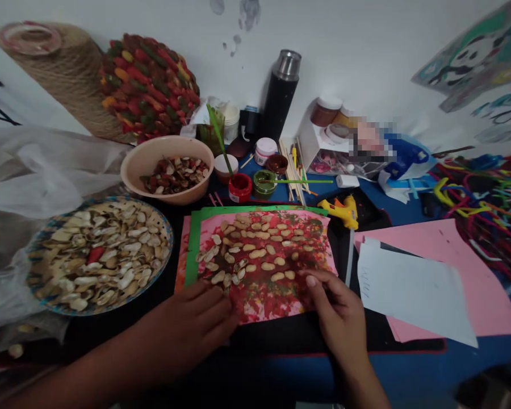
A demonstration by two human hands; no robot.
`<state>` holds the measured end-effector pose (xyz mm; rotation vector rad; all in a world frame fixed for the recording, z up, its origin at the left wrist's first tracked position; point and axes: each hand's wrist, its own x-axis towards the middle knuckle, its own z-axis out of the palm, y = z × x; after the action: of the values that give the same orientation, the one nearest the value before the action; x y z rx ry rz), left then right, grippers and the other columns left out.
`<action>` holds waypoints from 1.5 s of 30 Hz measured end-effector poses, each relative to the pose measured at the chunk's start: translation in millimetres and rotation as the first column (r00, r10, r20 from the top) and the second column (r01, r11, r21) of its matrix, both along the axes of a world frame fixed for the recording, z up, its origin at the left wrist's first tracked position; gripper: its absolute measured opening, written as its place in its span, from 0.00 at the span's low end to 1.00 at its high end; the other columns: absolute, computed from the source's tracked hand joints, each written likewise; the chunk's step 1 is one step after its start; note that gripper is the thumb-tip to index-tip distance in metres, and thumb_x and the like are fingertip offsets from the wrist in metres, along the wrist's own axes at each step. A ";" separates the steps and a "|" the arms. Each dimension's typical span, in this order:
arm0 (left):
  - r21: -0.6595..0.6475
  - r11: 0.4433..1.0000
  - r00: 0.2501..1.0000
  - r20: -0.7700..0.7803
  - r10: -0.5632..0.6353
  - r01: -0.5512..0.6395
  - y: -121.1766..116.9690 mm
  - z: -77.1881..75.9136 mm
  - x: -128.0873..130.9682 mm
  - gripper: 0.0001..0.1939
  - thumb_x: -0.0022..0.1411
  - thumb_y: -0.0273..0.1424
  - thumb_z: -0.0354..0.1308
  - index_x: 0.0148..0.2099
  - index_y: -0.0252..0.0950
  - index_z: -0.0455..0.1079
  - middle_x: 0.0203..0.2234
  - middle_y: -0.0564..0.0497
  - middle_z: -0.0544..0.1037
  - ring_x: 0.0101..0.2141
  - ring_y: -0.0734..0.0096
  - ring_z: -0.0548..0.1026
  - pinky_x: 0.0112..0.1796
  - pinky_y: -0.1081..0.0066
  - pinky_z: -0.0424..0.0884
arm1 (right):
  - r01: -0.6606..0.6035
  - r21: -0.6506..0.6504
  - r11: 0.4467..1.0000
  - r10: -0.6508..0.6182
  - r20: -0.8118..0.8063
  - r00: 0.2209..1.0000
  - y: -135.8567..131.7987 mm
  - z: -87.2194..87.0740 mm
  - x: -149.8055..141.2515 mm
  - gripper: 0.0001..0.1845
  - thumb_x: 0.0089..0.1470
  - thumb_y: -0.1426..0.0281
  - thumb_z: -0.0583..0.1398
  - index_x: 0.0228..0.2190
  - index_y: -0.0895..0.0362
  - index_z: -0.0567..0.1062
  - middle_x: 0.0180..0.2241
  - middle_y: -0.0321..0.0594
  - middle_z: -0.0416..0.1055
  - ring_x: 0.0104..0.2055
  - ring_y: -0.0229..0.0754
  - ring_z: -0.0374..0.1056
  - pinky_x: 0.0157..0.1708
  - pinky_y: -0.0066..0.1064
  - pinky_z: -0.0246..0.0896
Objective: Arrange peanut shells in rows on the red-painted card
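A pink sheet (264, 309) smeared with red, green and brown paint lies in front of me, with a green sheet under it. Several unpainted peanut shells (258, 253) rest on it in loose rows. At its lower left, my left hand (206, 315) is closed, fingers bent down beside more shells; its fingertips are hidden. My right hand (339, 309) is at the sheet's right edge, thumb and fingers drawn together near dark paint. Whatever is between them, if anything, is too small to make out.
Left stands a woven tray (42, 284) of shells; behind it is a peach bowl (130, 179) of painted shells. Paint jars (240, 188), a black flask (280, 96) and a yellow glue gun (343, 212) stand behind the sheet. White paper (409, 289) lies right.
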<state>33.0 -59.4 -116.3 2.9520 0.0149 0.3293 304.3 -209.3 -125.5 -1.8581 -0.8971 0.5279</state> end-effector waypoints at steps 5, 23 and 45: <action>0.006 1.000 0.995 -0.096 -0.005 0.006 10.1 6.3 7.7 0.05 0.72 0.30 0.62 0.49 0.39 0.77 0.42 0.49 0.83 0.41 0.61 0.75 0.47 0.60 0.67 | -0.033 -0.022 0.999 0.033 0.033 0.999 2.9 5.3 -1.5 0.11 0.66 0.60 0.66 0.36 0.50 0.88 0.30 0.36 0.86 0.27 0.43 0.80 0.28 0.27 0.74; -0.105 0.965 0.970 -0.001 0.242 -0.241 12.8 25.5 2.7 0.13 0.80 0.32 0.52 0.43 0.39 0.75 0.34 0.50 0.80 0.36 0.65 0.77 0.38 0.66 0.70 | -0.156 0.017 0.988 0.154 0.085 0.984 1.6 -1.5 -4.2 0.14 0.68 0.57 0.64 0.39 0.50 0.87 0.39 0.41 0.88 0.40 0.49 0.84 0.40 0.35 0.76; -0.344 0.882 0.946 -0.165 0.280 -0.322 22.3 14.5 53.8 0.08 0.75 0.31 0.56 0.40 0.37 0.73 0.38 0.49 0.75 0.40 0.64 0.74 0.43 0.64 0.70 | -0.162 0.011 0.987 0.161 0.085 0.983 -1.4 -3.9 -1.8 0.11 0.68 0.61 0.64 0.41 0.50 0.87 0.41 0.40 0.88 0.42 0.48 0.84 0.39 0.34 0.75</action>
<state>86.8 -37.1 -101.9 2.5820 0.5009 0.1759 302.5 -210.7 -129.4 -1.8118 -1.1122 0.5416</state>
